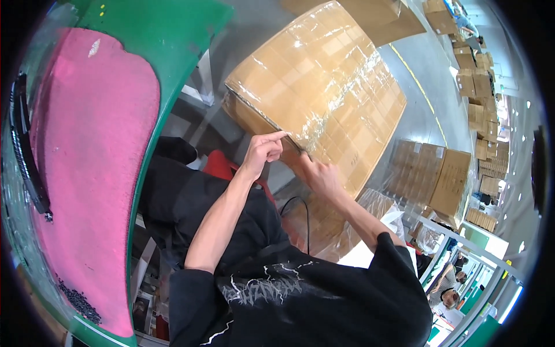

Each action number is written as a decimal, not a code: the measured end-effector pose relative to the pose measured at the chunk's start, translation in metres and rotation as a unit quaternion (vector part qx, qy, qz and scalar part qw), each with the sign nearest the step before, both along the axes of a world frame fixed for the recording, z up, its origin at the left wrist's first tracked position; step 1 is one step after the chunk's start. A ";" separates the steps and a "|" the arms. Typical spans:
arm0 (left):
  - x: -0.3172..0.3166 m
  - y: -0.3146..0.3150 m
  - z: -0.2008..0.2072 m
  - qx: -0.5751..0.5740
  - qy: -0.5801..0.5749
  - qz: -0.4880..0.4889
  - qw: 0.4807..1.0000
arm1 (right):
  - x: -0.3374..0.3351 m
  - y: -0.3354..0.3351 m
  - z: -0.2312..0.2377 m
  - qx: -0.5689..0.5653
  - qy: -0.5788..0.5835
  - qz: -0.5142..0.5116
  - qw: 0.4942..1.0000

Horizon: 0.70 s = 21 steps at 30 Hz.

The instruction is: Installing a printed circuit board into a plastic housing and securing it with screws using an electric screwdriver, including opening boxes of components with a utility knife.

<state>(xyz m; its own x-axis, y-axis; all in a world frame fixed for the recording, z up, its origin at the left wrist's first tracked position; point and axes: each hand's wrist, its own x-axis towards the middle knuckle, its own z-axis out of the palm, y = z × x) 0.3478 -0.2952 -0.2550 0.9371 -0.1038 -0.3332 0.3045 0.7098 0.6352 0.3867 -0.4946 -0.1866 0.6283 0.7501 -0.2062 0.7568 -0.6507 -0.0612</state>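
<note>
A large cardboard box (pixel 324 75) wrapped in clear plastic film stands tilted in the view ahead of me. My left hand (pixel 265 154) is at its near edge, index finger stretched out along the edge and the other fingers curled in. Whatever may be inside those curled fingers is hidden. Just to the right, my right hand (pixel 322 176) is closed at the same edge, its fingertips by a dark strip running along the box's rim. What it grips, if anything, cannot be made out. Shiny creases of film cross the top of the box near both hands.
At left lies a green-edged table (pixel 179 52) with a pink sheet (pixel 98 173), black pellets (pixel 78 301) and a black strip (pixel 26 150). A red seat (pixel 218 166) and a black cable (pixel 307 222) are near my legs. Stacked wrapped boxes (pixel 425 173) and people stand at right.
</note>
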 end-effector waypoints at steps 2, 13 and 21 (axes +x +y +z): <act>0.001 0.002 0.002 0.013 -0.013 -0.004 1.000 | -0.001 -0.018 0.012 -0.017 0.019 -0.013 1.000; 0.027 -0.023 0.020 -0.005 0.053 -0.114 0.992 | 0.036 -0.078 0.048 0.115 0.132 -0.057 0.983; 0.045 -0.025 0.059 -0.013 0.094 0.021 0.995 | 0.042 -0.077 0.034 0.114 0.043 0.019 0.992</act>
